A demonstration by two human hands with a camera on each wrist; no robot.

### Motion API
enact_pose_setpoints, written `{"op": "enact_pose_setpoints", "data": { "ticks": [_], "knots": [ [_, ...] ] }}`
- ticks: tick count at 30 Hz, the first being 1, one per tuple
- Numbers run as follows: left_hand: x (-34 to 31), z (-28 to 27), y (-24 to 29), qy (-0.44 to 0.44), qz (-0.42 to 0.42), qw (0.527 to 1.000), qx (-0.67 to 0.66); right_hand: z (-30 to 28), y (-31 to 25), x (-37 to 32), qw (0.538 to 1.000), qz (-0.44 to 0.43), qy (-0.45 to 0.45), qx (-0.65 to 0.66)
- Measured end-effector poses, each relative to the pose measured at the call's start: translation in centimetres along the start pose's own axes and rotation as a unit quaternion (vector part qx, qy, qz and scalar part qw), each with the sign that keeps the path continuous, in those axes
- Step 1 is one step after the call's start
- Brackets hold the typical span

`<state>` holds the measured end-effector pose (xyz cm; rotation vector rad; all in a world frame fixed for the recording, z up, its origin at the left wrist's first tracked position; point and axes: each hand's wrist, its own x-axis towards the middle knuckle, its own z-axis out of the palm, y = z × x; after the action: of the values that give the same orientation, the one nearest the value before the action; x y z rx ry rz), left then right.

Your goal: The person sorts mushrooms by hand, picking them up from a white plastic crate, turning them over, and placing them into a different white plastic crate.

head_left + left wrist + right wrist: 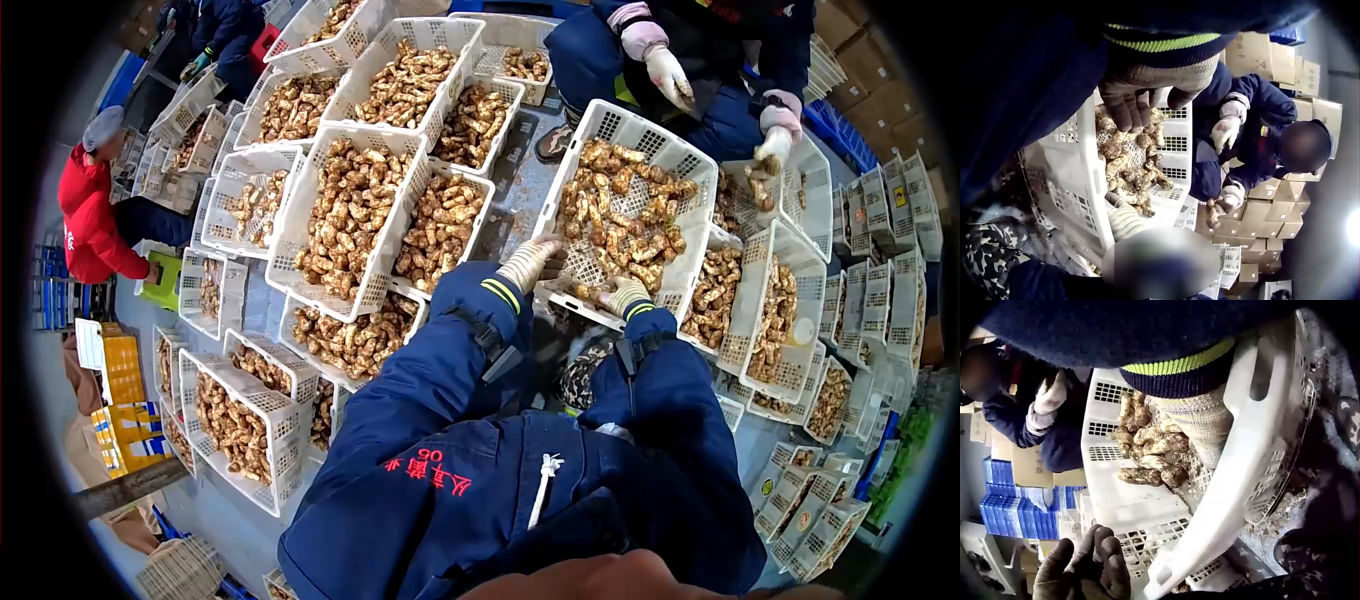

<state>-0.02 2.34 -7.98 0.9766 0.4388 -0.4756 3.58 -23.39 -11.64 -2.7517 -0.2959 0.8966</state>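
Observation:
A white perforated plastic crate [690, 215] stands tilted before me, with brown and whitish mushrooms [625, 195] spread over its mesh bottom. My left hand [530, 262], in a pale knit glove with dark fingers, is at the crate's left near corner. The left wrist view shows that hand [1154, 87] over the crate, fingers loosely bent and holding nothing. My right hand [622, 295] reaches over the near rim, low inside the crate beside the mushrooms. In the right wrist view its glove [1194, 422] points down into the crate; its fingers are hidden, so I cannot tell what they hold.
Full mushroom crates [355, 220] are stacked at left, with more crates [765, 310] at right. Across from me a seated person's gloved hand [775, 150] holds mushrooms over another crate. A person in red [95, 215] bends at far left. Cardboard boxes [1266, 219] stand behind.

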Motion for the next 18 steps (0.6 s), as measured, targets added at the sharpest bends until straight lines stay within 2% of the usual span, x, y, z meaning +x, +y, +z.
{"op": "enact_pose_setpoints", "data": {
  "ticks": [2, 5, 7, 8, 9, 12, 15, 16, 18],
  "knots": [
    [-0.2, 0.0, 0.2, -0.001, -0.003, 1.0, 0.006, -1.3, -0.7, -0.8, 0.998, -0.006, 0.019, 0.06],
    [-0.2, 0.6, 0.2, 0.045, 0.005, 0.999, 0.022, -3.0, -2.0, -2.9, 0.977, -0.042, 0.066, 0.198],
    [-0.3, 1.0, 0.6, 0.026, 0.008, 0.999, 0.018, -3.3, -2.7, -4.0, 0.97, -0.097, 0.18, 0.13],
    [-0.5, 1.2, 0.7, 0.022, 0.012, 1.0, 0.014, -3.1, -3.0, -4.5, 0.963, -0.104, 0.21, 0.131],
    [-0.9, 1.4, 0.8, 0.018, 0.016, 1.0, 0.011, -3.4, -3.5, -5.7, 0.938, -0.154, 0.238, 0.197],
    [-1.5, 1.7, 1.3, -0.018, 0.003, 0.999, 0.03, -3.2, -4.2, -7.4, 0.9, -0.23, 0.33, 0.167],
    [-1.6, 1.5, 1.4, -0.065, -0.004, 0.997, 0.05, -2.8, -4.1, -7.6, 0.879, -0.264, 0.382, 0.106],
    [-2.1, 1.6, 1.7, -0.07, -0.004, 0.996, 0.047, -2.8, -4.0, -7.3, 0.877, -0.277, 0.375, 0.115],
    [-3.1, 2.4, 2.5, -0.059, -0.008, 0.998, 0.028, -3.1, -4.8, -7.8, 0.874, -0.248, 0.375, 0.185]
  ]
}}
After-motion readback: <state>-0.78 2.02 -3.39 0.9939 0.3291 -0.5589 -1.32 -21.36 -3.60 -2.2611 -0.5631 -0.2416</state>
